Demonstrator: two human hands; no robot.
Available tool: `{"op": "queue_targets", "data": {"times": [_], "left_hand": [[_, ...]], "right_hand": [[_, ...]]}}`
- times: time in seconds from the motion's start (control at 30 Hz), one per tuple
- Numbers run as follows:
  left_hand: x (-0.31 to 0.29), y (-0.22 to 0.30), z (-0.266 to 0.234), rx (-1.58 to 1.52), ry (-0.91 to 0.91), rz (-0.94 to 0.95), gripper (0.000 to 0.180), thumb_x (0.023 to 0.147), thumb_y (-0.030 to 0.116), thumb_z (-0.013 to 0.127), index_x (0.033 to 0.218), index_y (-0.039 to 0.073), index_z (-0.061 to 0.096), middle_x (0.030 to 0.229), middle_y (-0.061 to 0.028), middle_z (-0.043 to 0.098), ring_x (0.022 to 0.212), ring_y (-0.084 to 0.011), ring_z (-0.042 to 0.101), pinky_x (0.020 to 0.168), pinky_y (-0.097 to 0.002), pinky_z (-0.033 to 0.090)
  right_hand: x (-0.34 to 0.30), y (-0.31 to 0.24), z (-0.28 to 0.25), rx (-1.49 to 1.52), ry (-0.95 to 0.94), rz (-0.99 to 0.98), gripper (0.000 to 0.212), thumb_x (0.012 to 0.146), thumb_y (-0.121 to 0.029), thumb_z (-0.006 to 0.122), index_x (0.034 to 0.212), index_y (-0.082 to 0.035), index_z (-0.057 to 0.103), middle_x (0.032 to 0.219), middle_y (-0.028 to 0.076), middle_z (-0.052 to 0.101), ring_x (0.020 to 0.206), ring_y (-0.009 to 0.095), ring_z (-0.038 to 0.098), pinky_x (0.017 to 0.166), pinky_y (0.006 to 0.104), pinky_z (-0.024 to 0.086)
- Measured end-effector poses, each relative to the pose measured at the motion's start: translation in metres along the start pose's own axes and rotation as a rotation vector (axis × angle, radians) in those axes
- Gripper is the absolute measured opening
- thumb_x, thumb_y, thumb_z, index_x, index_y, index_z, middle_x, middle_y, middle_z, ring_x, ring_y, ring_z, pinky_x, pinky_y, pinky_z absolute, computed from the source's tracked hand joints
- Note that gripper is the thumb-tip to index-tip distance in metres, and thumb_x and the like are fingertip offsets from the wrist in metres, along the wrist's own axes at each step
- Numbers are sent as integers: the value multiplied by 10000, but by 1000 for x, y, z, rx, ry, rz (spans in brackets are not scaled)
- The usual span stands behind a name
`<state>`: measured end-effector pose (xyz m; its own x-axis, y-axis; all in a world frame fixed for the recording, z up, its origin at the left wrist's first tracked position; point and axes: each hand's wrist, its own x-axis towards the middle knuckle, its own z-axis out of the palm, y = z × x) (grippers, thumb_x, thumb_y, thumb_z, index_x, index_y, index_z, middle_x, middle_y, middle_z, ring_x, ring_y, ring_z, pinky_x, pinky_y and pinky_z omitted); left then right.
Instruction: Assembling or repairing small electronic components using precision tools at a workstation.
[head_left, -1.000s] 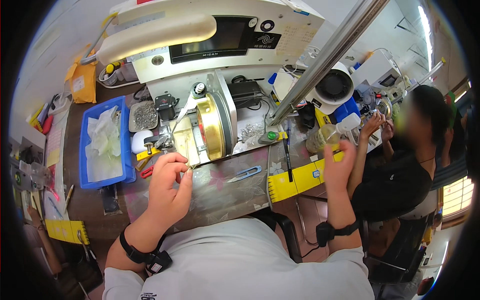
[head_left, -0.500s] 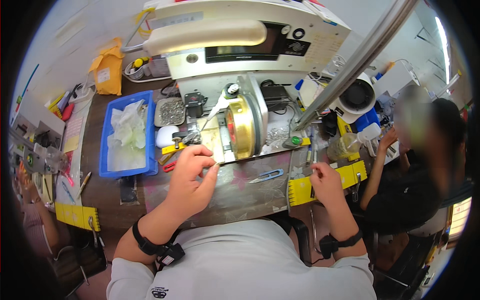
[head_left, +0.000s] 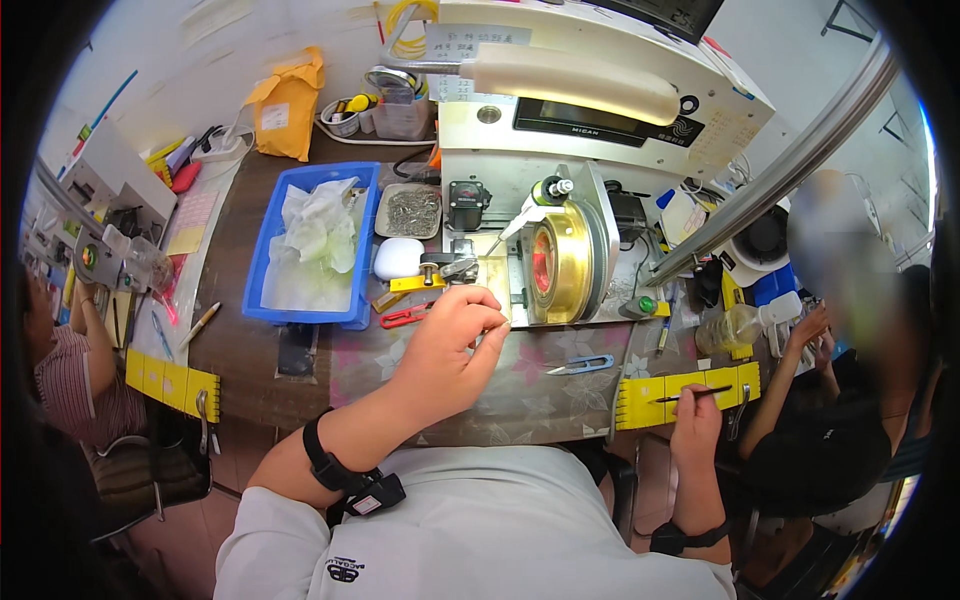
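My left hand [head_left: 452, 345] is raised at the front of a bench machine, its thumb and forefinger pinched together. Whatever may be between those fingertips is too small to make out. Just behind them stands the machine's brass-coloured wheel [head_left: 572, 268], with a pale pointed arm [head_left: 520, 218] to its left. My right hand [head_left: 697, 432] is closed around a slim dark tool with a pointed end [head_left: 690, 395]. That tool lies roughly level above a yellow toothed strip [head_left: 640, 412] at the table's front edge.
Left of the machine are a blue tray [head_left: 252, 275] of crumpled white sheets, a dish of small metal pieces [head_left: 412, 212] and red-handled cutters [head_left: 405, 315]. Blue thread snips [head_left: 582, 365] lie in front. A clear bottle [head_left: 725, 330] and a co-worker [head_left: 840, 430] are at right.
The view has shifted, so the bench appears farther right. My right hand has come nearer my body, and the dark tool now shows plainly. My left hand stays by the machine, fingertips closer together.
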<state>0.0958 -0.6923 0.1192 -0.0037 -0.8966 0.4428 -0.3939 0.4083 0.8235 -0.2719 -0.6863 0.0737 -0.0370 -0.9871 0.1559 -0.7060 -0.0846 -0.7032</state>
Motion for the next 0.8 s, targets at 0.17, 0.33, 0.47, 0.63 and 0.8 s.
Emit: {"op": "queue_targets", "data": {"times": [0.17, 0.33, 0.47, 0.63, 0.8], "left_hand": [[1, -4, -1, 40, 35, 45, 92, 820, -3, 597, 894, 28, 552, 992, -93, 514, 661, -122, 479, 627, -261, 424], [6, -13, -2, 49, 89, 40, 70, 816, 1, 600, 865, 17, 553, 962, -94, 524, 665, -130, 481, 609, -259, 421], [9, -11, -4, 17, 73, 4, 60, 817, 10, 598, 855, 13, 552, 934, -91, 533, 693, -145, 491, 603, -263, 424], [5, 0, -3, -85, 23, 5, 57, 818, 17, 594, 855, 15, 550, 939, -96, 543, 760, -176, 507, 625, -272, 429], [2, 2, -6, 17, 38, 99, 77, 816, 23, 590, 874, 8, 542, 968, -128, 548, 857, -269, 534, 742, -345, 440]], "right_hand": [[10, -25, -9, 204, 54, 82, 189, 952, -154, 470, 994, 8, 558, 751, 51, 573, 684, 92, 545, 641, 241, 445], [23, -92, -5, 411, -81, -251, 163, 914, -142, 534, 970, 5, 575, 787, 51, 556, 752, 135, 537, 714, 260, 432], [37, -142, 18, 383, -247, -603, 147, 881, -135, 565, 922, 3, 591, 870, 105, 593, 813, 227, 569, 736, 332, 450], [46, -177, 44, 482, -391, -717, 122, 865, -108, 578, 933, -7, 567, 937, 136, 620, 822, 252, 589, 745, 337, 459], [60, -194, 59, 373, -250, -851, 151, 841, -41, 608, 967, -16, 528, 943, 148, 626, 832, 256, 603, 746, 330, 471]]}}
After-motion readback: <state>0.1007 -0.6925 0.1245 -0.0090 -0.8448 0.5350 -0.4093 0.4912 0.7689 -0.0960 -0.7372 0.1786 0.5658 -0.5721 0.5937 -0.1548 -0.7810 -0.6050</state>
